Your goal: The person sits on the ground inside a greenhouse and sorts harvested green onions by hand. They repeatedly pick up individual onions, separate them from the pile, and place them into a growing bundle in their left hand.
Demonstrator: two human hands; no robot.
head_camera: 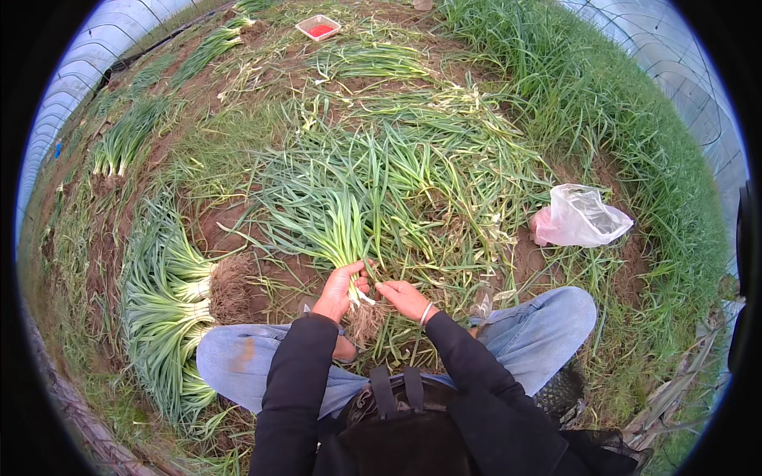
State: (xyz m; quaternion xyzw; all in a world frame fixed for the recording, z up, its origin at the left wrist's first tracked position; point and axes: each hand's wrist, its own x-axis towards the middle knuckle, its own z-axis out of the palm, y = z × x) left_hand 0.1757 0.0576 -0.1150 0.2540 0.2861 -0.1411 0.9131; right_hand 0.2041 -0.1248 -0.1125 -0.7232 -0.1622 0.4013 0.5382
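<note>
My left hand [340, 290] is closed around the pale stems of a bunch of leafy green plants with white stalks [348, 235], like garlic greens or young leeks. The bunch's brown roots [364, 321] hang below that hand, and its leaves spread away from me. Beside the stalks, my right hand [407, 299] has thumb and forefinger pinched near a thin green leaf; whether it grips the leaf is not clear. A large pile of loose green plants [381, 172] lies just beyond. Several bundles with roots [184, 291] lie to the left, by my knee.
A white plastic bag with something pink [580, 217] sits at the right. A shallow white tray holding red bits [318, 28] lies far ahead. More bunches [128, 134] lie at the far left. Tall grass [643, 137] lines the right side, near the plastic sheeting of the tunnel [684, 65].
</note>
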